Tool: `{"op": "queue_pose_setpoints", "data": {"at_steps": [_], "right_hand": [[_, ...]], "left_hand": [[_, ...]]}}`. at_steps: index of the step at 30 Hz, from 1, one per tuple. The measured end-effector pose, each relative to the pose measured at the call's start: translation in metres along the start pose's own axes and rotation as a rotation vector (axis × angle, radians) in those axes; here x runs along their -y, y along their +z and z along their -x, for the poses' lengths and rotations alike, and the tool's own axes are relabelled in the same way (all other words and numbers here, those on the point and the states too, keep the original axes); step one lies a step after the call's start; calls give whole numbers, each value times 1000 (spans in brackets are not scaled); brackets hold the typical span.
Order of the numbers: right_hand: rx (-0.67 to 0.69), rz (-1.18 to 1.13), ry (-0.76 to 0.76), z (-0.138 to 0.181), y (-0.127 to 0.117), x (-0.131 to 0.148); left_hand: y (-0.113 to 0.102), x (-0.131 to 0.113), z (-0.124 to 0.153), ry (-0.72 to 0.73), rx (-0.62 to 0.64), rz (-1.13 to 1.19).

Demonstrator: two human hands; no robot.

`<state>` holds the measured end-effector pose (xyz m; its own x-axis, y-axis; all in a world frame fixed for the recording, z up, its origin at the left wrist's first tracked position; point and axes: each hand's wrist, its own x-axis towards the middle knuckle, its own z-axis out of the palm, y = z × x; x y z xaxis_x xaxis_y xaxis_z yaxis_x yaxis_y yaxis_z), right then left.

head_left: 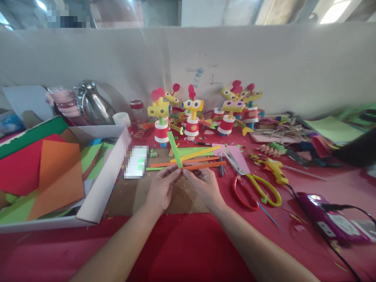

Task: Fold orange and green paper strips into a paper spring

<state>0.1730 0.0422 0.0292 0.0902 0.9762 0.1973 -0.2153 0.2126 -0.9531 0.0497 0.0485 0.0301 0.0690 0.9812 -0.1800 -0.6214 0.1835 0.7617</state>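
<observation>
My left hand (166, 180) is closed, thumb and fingers pinching the near end of a green paper strip (174, 148) that points up and away. Close beside it, my right hand (204, 183) pinches an orange paper strip (210, 165) stretching to the right. Both strips meet at a corner between my fingertips; whether they are glued there I cannot tell. Just beyond my hands lie a yellow strip (202, 152), another orange strip (160, 165) and wider green paper (190, 150), over a brown board (188, 196).
Red-and-yellow paper-cup figures (192, 127) stand at the back. To the left are a white box (101, 176) of coloured paper and a phone (136, 162). Scissors (245, 190), a yellow glue gun (276, 170) and a purple corded device (331, 217) lie to the right.
</observation>
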Motion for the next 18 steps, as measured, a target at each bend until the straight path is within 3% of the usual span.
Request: {"op": "queue_pose_setpoints", "data": {"at_steps": [6,11,18], "right_hand": [[1,67,-46,0,0,-2],[-25,154,-94,4,1,-6],[126,365,-262,7,-4,7]], "left_hand": [[2,-2,3,-5,95,-72],[-1,-4,2,5,75,-200],[-5,-7,-2,-72,55,-78]]}}
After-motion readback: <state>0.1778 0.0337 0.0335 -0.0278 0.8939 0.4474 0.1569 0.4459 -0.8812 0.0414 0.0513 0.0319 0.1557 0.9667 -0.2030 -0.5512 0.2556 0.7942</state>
